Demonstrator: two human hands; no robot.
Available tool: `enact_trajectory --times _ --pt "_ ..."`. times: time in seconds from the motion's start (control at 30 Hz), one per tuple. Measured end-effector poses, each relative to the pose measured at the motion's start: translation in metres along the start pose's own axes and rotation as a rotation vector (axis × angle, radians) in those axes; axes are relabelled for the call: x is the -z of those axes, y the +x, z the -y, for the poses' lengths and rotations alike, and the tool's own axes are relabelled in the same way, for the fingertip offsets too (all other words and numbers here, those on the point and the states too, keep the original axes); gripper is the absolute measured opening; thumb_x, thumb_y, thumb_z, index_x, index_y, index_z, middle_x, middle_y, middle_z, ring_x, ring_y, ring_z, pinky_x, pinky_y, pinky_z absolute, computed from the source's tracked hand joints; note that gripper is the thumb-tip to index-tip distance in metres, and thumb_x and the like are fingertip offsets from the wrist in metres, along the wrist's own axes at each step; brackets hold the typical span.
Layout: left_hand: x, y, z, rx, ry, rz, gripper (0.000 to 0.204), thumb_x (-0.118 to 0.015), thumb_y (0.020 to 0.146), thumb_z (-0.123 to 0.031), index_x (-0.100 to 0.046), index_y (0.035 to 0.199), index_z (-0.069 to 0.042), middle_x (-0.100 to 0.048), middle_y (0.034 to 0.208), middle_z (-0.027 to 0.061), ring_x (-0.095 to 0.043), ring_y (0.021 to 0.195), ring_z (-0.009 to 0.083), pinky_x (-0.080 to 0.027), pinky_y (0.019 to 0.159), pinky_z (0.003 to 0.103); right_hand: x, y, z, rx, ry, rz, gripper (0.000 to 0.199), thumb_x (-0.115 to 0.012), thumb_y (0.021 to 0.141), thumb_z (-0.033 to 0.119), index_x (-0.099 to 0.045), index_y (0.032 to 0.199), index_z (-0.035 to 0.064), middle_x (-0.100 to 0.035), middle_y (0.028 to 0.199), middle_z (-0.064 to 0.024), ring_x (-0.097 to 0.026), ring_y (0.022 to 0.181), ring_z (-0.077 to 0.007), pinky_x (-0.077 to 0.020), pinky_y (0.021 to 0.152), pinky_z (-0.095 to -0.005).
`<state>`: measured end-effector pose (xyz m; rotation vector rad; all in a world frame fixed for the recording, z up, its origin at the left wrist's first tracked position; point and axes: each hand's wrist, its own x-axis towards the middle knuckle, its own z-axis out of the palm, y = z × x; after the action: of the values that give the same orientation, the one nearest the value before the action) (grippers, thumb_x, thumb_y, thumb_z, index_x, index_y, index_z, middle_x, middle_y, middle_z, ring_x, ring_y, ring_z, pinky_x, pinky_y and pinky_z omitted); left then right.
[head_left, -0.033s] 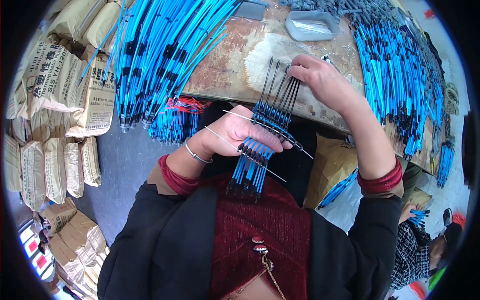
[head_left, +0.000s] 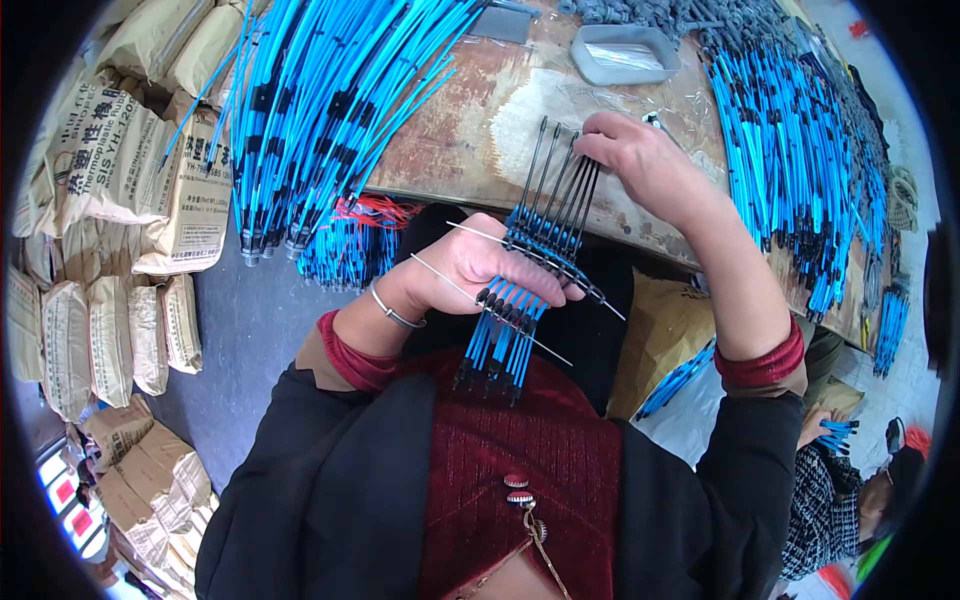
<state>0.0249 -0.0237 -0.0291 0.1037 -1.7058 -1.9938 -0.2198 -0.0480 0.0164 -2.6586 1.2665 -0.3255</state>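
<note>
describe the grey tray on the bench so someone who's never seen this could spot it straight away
Start at the worn brown workbench heaped with blue cables. At its far edge, beyond the right hand, sits a shallow grey tray. It is the only pale, rounded-rectangle container there, lying between the two cable heaps.

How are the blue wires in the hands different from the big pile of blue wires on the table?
The held bunch is small, lined up in a flat row and crossed by thin rods; the table pile is huge and loosely fanned. The left hand grips the bunch, the right hand touches its tips; nobody touches the pile. Both are blue with black ends.
</note>
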Motion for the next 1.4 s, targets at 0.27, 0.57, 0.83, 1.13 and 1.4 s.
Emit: enact_trajectory --times 0.27,0.57,0.83,1.13,1.4 --pt "0.017 0.009 -0.022 0.048 0.202 0.054 0.015 -0.066 0.080 -0.008 -0.068 0.095 -0.007 -0.068 0.099 0.0109 -0.065 0.094 0.0238 -0.051 0.083 0.033 0.013 0.023 0.015 0.087 -0.472 0.123 0.057 -0.054 0.074 0.007 -0.044 0.128 0.0204 -0.052 0.100 -0.0090 -0.058 0.086 -0.0264 -0.0509 0.071 -0.0327" --pt "-0.011 -0.007 -0.033 -0.195 0.383 0.111 0.017 -0.060 0.084 -0.011 -0.066 0.098 -0.002 -0.066 0.103 0.0127 -0.064 0.094 0.0269 -0.050 0.085 0.035 0.012 -0.002 0.033 -0.094 -0.228 0.185 0.046 -0.052 0.077 0.004 -0.050 0.121 0.0184 -0.053 0.102 -0.0157 -0.058 0.089 -0.0325 -0.0493 0.077 -0.0393" --pt "-0.041 -0.026 -0.051 -0.348 0.563 0.284 0.018 -0.056 0.088 -0.014 -0.065 0.097 -0.001 -0.065 0.095 0.0152 -0.064 0.083 0.0295 -0.051 0.073 0.036 0.026 -0.041 0.053 -0.009 0.130 0.027 0.041 -0.049 0.072 -0.005 -0.058 0.109 0.0107 -0.053 0.111 -0.0165 -0.054 0.102 -0.0355 -0.0453 0.089 -0.0390" --pt "-0.104 -0.082 0.007 -0.424 0.661 0.180 0.025 -0.059 0.080 -0.014 -0.065 0.100 -0.001 -0.066 0.100 0.0158 -0.063 0.093 0.0295 -0.050 0.082 0.035 -0.086 -0.096 0.111 0.048 0.554 0.064 0.044 -0.055 0.069 -0.009 -0.056 0.110 0.0072 -0.056 0.109 -0.0135 -0.056 0.100 -0.0322 -0.0448 0.089 -0.0349" --pt "-0.112 -0.094 0.036 0.162 0.262 -0.214 0.017 -0.058 0.084 -0.002 -0.064 0.100 0.001 -0.066 0.101 0.0131 -0.062 0.096 0.0209 -0.048 0.086 0.032 -0.159 -0.108 0.137 -0.159 0.838 0.157 0.045 -0.062 0.071 0.000 -0.053 0.115 0.0054 -0.059 0.101 -0.0121 -0.059 0.095 -0.0302 -0.0478 0.082 -0.0340"
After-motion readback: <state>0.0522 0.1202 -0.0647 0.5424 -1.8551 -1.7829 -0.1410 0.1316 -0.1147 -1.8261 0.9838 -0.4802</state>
